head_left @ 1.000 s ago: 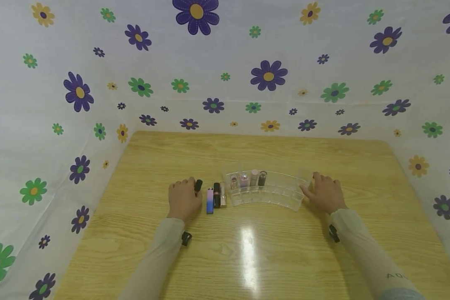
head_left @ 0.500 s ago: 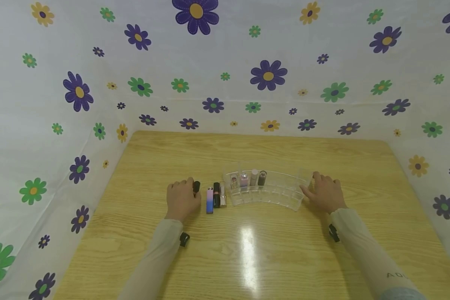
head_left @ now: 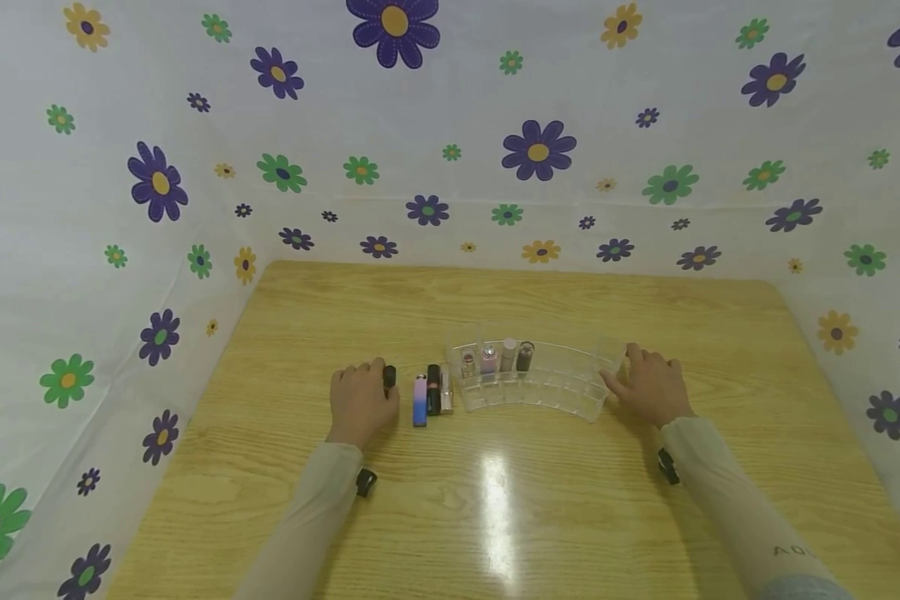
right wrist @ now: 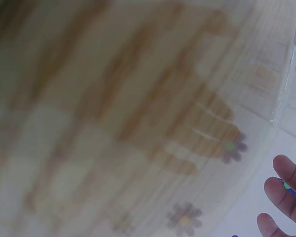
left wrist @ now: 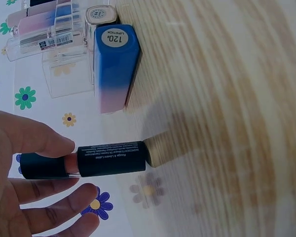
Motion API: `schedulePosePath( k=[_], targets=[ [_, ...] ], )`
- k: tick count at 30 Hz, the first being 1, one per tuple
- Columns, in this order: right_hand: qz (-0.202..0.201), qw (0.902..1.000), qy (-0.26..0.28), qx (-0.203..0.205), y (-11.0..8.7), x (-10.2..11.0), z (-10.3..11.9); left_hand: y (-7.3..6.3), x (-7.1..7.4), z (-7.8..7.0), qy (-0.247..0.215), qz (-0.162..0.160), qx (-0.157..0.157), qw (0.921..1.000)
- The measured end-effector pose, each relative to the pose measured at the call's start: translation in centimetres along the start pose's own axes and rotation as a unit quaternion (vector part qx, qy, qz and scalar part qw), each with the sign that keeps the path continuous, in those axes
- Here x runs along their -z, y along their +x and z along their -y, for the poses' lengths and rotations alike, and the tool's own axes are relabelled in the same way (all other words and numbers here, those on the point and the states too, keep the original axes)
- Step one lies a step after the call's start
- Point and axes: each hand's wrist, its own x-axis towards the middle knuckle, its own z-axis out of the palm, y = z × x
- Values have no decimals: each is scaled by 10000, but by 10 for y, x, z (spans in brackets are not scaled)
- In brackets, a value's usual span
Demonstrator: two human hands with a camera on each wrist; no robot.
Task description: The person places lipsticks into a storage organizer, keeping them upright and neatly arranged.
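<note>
My left hand point(head_left: 360, 402) pinches a black lipstick tube point(left wrist: 112, 159) between thumb and fingers, left of the other lipsticks. In the left wrist view it shows small print and a pinkish band, and its free end points at the tabletop. Beside it lie a blue-and-pink lipstick point(head_left: 420, 402), a black lipstick point(head_left: 433, 392) and a pale one point(head_left: 446, 393). A clear curved lipstick organizer point(head_left: 555, 387) has several lipsticks in its back row, toward the left. At its right end rests my right hand point(head_left: 652, 390), thumb against the edge and fingers loosely spread.
The wooden table point(head_left: 435, 517) is glossy and reflects light near the front. A white cloth point(head_left: 480, 100) with printed flowers surrounds it at the back and sides. A dark strap piece point(head_left: 366, 482) shows at the left wrist.
My left hand has shifted slightly left with the black lipstick, away from the lying lipsticks, and the tube has become more upright. The right hand and organizer look unmoved.
</note>
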Motion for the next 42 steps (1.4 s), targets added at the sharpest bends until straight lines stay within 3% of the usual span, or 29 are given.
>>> schedulePosePath(
  k=[12,23,36,42],
  targets=[
    [-15,10000,-33,-6,1,-3,-2,-2,9,-3,19,-33,-27,10000],
    [-2,10000,-29,-16,0,0,0,-2,16,-6,50,-302,-203,9993],
    [-50,10000,-42,-55,0,0,0,-7,26,-26,215,-813,-965,9918],
    [-42,10000,5,-39,0,0,0,-10,30,-36,288,-1163,-1358,9835]
  ],
)
